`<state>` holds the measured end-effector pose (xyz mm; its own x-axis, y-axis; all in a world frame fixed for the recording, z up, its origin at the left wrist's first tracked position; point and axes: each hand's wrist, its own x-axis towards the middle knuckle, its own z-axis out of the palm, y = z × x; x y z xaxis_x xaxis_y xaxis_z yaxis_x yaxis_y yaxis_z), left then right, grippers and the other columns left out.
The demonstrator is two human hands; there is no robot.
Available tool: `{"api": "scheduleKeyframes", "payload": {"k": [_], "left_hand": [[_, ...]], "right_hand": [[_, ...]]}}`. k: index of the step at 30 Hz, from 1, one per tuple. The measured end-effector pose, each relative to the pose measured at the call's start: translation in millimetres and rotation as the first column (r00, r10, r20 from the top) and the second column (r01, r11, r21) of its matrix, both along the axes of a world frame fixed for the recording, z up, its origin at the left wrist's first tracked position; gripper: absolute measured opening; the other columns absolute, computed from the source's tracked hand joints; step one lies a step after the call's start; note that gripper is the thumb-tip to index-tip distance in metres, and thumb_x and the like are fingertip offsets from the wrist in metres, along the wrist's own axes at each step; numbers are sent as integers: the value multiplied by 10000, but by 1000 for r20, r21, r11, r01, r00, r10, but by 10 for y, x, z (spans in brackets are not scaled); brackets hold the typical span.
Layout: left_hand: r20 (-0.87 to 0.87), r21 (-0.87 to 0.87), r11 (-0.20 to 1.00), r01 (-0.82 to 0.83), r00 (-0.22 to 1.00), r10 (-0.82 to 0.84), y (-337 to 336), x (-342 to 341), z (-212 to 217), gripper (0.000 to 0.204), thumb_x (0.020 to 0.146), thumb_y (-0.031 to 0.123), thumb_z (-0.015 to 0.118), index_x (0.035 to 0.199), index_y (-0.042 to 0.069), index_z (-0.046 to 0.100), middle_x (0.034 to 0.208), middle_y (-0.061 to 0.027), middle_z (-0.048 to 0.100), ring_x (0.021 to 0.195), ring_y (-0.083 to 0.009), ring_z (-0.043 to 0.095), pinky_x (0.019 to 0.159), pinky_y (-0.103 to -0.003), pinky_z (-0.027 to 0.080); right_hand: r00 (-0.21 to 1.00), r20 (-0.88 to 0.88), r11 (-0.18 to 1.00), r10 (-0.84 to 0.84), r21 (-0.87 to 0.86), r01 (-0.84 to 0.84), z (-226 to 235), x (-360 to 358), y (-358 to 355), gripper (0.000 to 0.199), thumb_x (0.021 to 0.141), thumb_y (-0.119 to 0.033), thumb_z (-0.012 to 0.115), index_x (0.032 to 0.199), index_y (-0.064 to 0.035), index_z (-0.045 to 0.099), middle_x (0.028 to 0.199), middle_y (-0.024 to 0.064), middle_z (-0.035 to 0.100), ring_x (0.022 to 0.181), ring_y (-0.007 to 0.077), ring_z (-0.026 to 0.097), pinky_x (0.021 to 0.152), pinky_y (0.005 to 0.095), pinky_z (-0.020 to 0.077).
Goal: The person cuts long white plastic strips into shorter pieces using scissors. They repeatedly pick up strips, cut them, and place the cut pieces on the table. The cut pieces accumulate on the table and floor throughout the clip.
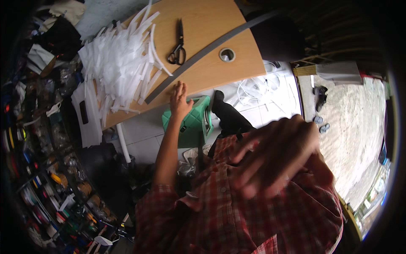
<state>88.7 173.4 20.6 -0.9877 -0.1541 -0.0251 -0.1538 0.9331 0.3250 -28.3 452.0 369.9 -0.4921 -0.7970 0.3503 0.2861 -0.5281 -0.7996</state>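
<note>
left hand point(179, 101): reaching out, fingers spread open, resting at the near edge of the wooden desk point(211, 25), gripping nothing
right hand point(275, 154): raised close to the camera, blurring, fingers loosely apart, holding nothing visible
grey strip point(203, 55): lying diagonally across the desk, its lower end just beside the left hand
scissors point(177, 46): lying shut on the desk, beyond the strip
white strips pile point(118, 63): heaping on the desk's left part
green stool point(192, 122): sitting on the floor under the left hand
</note>
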Motion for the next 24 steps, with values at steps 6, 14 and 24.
{"api": "scheduleKeyframes", "payload": {"k": [6, 14, 24], "left_hand": [[22, -17, 998, -58, 998, 58, 48, 46, -133, 775, 804, 253, 716, 1468, 21, 390, 1546, -208, 339, 1426, -396, 319, 1174, -471, 290], [75, -7, 959, -283, 956, 283, 516, -51, -250, 856, 814, 241, 707, 1501, -45, 284, 1578, -269, 233, 1469, -439, 205, 1192, -496, 236], [202, 27, 913, -408, 896, 395, 1031, -243, -220, 983, 823, 312, 732, 1513, -88, 157, 1604, -301, 64, 1482, -481, 78, 1213, -513, 163]], "right_hand": [[952, -221, 653, -210, 693, 305, -933, 501, 1175, 406, 970, -331, 613, 1135, 31, 688, 1016, 165, 727, 955, 232, 694, 863, 332, 522], [780, -279, 151, -560, 891, 427, -1917, 1002, 2365, 330, 980, -261, 611, 1053, 55, 674, 897, 171, 723, 803, 210, 693, 768, 332, 535], [766, -214, 46, -606, 952, 302, -2456, 906, 3032, 371, 963, -328, 627, 1023, 34, 678, 848, 179, 717, 738, 261, 691, 688, 381, 532]]}}
